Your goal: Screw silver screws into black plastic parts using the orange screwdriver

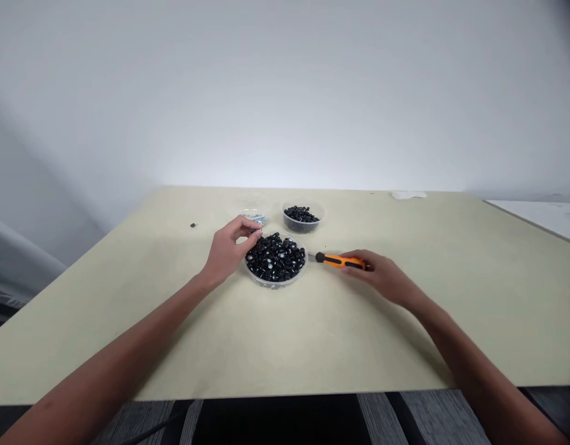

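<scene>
My right hand is wrapped round the orange and black handle of a screwdriver, whose shaft points left at the nearest bowl. Over that bowl's far left rim, my left hand pinches a small dark piece, too small to make out fully. The clear plastic bowl is heaped with small black parts, several showing shiny metal centres. Behind it stands a second clear bowl of smaller black pieces. A clear container of silvery screws is partly hidden behind my left hand.
One loose dark piece lies on the pale table at the left. A flat white object rests near the back right edge. Beyond the table stands a plain white wall. A white surface adjoins at the right.
</scene>
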`<action>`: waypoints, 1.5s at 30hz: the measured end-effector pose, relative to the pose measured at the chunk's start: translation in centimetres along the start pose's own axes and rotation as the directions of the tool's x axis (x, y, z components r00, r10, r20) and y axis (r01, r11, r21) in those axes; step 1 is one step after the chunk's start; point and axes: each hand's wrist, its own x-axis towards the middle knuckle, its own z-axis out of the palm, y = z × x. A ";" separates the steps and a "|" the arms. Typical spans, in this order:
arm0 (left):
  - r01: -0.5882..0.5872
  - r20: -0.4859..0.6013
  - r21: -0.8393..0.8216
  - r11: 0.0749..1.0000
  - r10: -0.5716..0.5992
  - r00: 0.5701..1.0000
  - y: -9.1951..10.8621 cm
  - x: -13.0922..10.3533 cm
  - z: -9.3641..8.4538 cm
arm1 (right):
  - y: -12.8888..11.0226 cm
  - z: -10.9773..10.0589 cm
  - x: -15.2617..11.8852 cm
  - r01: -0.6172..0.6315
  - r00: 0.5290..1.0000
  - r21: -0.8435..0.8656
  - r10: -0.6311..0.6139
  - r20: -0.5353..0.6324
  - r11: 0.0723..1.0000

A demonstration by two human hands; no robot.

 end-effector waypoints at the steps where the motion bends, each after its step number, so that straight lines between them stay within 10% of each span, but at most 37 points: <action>1: 0.005 0.001 -0.001 1.000 -0.005 1.000 0.0 0.0 0.0 | 0.3 -0.9 -0.1 -0.045 0.999 0.102 0.047 -0.025 0.994; 8: 0.060 0.000 -0.042 0.997 -0.060 0.998 -0.2 0.0 -0.1 | -2.1 -4.8 1.6 0.187 0.943 0.705 0.076 -0.324 0.685; 16: 0.124 -0.015 -0.134 0.983 -0.127 0.992 -0.3 0.1 0.0 | -5.9 0.3 5.7 0.095 0.995 0.898 -0.033 -0.089 0.430; 45: 0.179 0.030 -0.209 0.961 -0.177 0.984 0.2 0.0 0.0 | -4.6 1.7 4.2 0.120 0.993 0.904 -0.068 -0.101 0.410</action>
